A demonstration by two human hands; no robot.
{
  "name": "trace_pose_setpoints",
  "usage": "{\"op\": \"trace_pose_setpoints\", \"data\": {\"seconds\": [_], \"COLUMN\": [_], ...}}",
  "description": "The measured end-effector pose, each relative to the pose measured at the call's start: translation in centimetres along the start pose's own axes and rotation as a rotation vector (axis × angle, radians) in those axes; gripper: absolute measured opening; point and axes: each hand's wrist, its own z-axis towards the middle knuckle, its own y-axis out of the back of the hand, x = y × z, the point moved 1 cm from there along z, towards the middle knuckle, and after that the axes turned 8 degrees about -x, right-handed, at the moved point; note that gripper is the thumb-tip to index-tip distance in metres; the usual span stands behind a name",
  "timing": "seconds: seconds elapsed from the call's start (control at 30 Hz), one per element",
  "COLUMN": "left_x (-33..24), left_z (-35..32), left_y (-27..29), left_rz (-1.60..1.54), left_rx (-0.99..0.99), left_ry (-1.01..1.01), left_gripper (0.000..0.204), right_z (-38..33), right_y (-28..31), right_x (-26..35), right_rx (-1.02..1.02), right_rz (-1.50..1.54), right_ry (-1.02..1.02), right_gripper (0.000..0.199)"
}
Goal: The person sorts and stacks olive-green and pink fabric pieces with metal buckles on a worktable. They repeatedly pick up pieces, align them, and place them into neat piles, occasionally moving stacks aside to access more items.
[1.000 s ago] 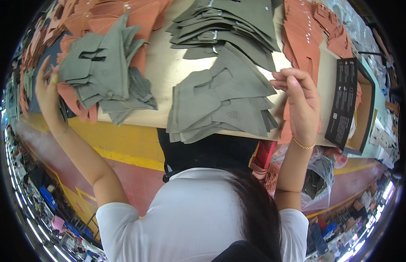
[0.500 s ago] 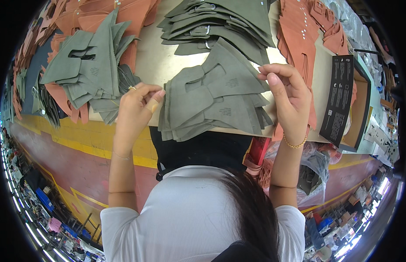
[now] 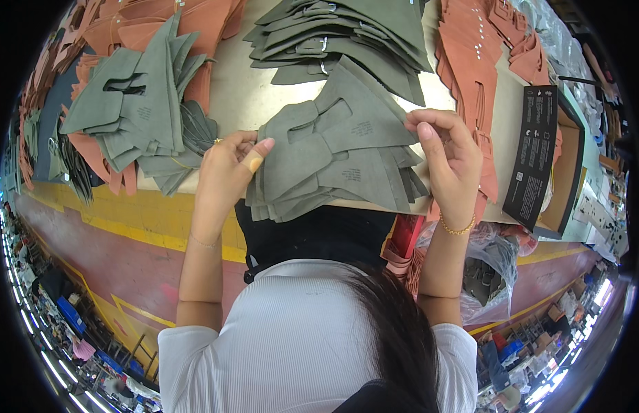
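A loose stack of grey-green leather cut pieces, with slots and small stamped marks, lies before me at the table's near edge. My left hand is closed at the stack's left edge, its thumb over the top piece and its fingers partly hidden. At the right edge, my right hand has bent fingers and a thumb held apart from them; its fingertips are at the top piece's corner, and no grip on it shows. Behind the stack lies a pile of darker green leather pieces with buckles.
Another grey-green leather stack sits on the left, over orange leather pieces. More orange pieces lie at the right, beside an open box with a black printed panel. Below the table hangs a clear plastic bag.
My left hand has moved right and a little up, onto the stack's left edge. My right hand has shifted slightly left. The stack has barely moved.
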Motion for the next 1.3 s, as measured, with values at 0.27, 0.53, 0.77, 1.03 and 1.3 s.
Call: {"op": "trace_pose_setpoints", "data": {"seconds": [0.27, 0.53, 0.77, 1.03, 1.3], "left_x": [-3.0, -6.1, -2.0, 9.9, 2.2], "left_z": [-1.0, -1.6, 3.4, 12.9, 8.5], "left_y": [-1.0, 6.2, 21.7, 26.2, 22.7], "left_rz": [-0.086, -0.409, -0.473, -0.196, 0.347], "left_rx": [-0.158, -0.538, -0.901, -0.359, -0.854], "left_ry": [-0.252, -0.474, -0.319, -0.222, -0.256], "left_gripper": [0.036, 0.032, 0.044, 0.039, 0.030], "right_z": [-0.3, -0.6, -1.4, -2.3, -2.9], "right_y": [0.2, 0.8, 0.6, 0.7, 0.1], "right_x": [-0.2, 0.4, 0.1, 1.3, 1.2], "right_rx": [0.107, 0.043, -0.024, 0.122, 0.075], "right_rz": [-0.056, -0.085, -0.049, -0.260, -0.282], "right_ry": [0.007, 0.072, 0.051, 0.044, 0.001], "right_gripper": [0.014, 0.013, 0.011, 0.013, 0.014]}}
